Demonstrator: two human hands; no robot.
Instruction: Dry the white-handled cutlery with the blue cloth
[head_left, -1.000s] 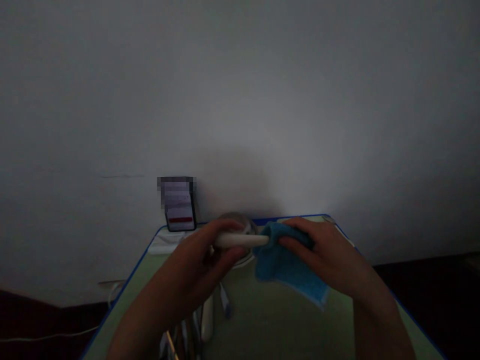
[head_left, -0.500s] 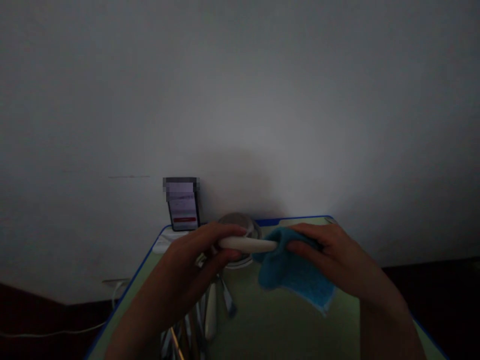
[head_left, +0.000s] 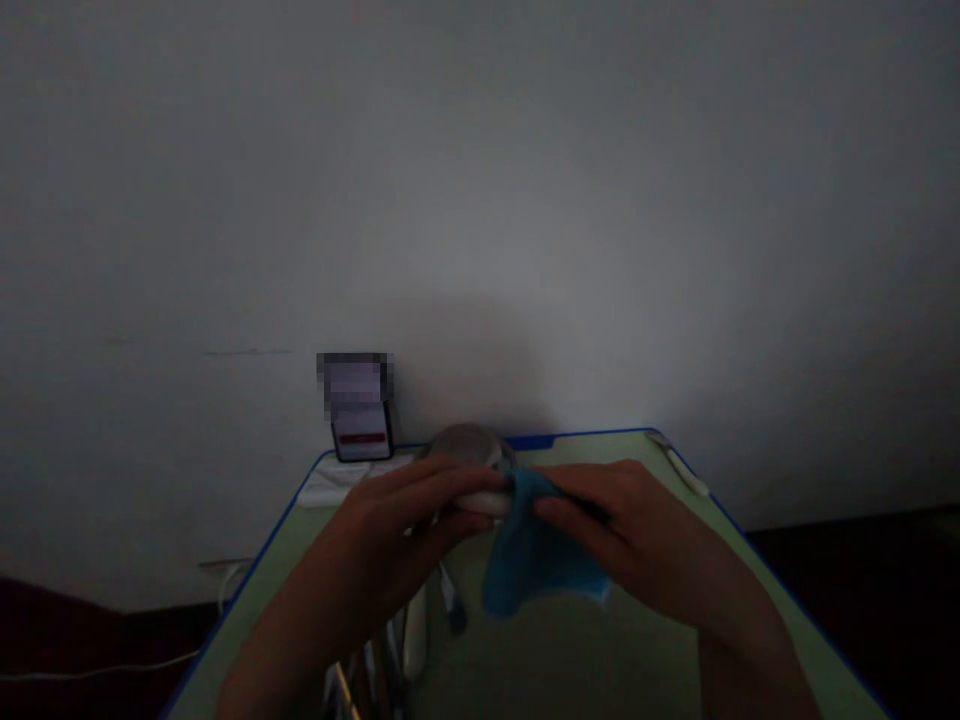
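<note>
Blue cloth [head_left: 536, 560]: I am seeing it lying closer to the left hand [head_left: 409, 515] than moments ago, covering more of the white rod [head_left: 480, 502]; only a short length is showing.
Left hand: pinching the rod, thumb below fingers.
Right hand [head_left: 630, 510]: closing on the cloth around the rod's hidden end.
Rod: hovering over the tabletop [head_left: 570, 660], towards its far edge.

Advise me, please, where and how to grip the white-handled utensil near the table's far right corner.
Probably by the white handle, from above, with the right hand once free of the blue cloth: the utensil lies along the right edge of the table, handle uncovered and nearer, other end toward the corner.
</note>
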